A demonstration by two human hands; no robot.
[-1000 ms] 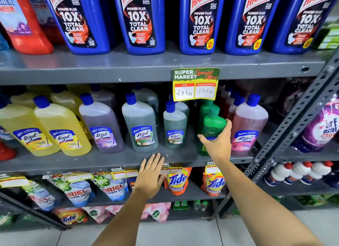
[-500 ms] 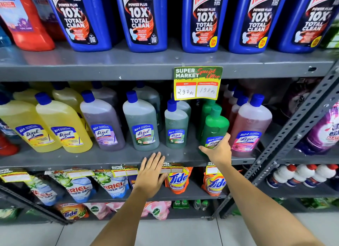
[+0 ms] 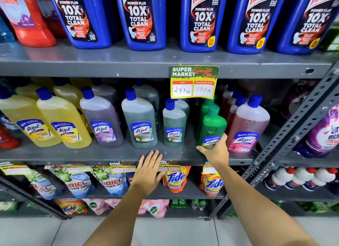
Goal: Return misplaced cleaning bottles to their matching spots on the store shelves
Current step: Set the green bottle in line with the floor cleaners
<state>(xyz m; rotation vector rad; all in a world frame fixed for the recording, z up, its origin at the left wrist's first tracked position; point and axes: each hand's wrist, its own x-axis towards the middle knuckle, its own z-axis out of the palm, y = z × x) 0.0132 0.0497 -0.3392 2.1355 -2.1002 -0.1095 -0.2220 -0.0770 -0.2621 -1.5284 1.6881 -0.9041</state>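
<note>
A bright green Lizol bottle [image 3: 212,124] stands on the middle shelf [image 3: 110,154] between a small dark green bottle [image 3: 173,124] and a pink Lizol bottle [image 3: 247,126]. My right hand [image 3: 214,150] grips the green bottle's base, thumb on the left and fingers across the label. More green bottles stand behind it. My left hand [image 3: 149,172] rests flat with fingers spread against the front edge of the middle shelf, holding nothing.
Yellow [image 3: 62,121], purple [image 3: 102,121] and grey-green [image 3: 140,123] Lizol bottles fill the shelf's left. Blue Harpic bottles [image 3: 145,18] line the shelf above. A price tag [image 3: 194,82] hangs over the green bottles. Detergent pouches [image 3: 176,178] lie below. A slotted steel upright [image 3: 293,135] slants at right.
My right hand has slid down from the green bottle's shoulder to its base, uncovering the label. The left hand has stayed on the shelf edge.
</note>
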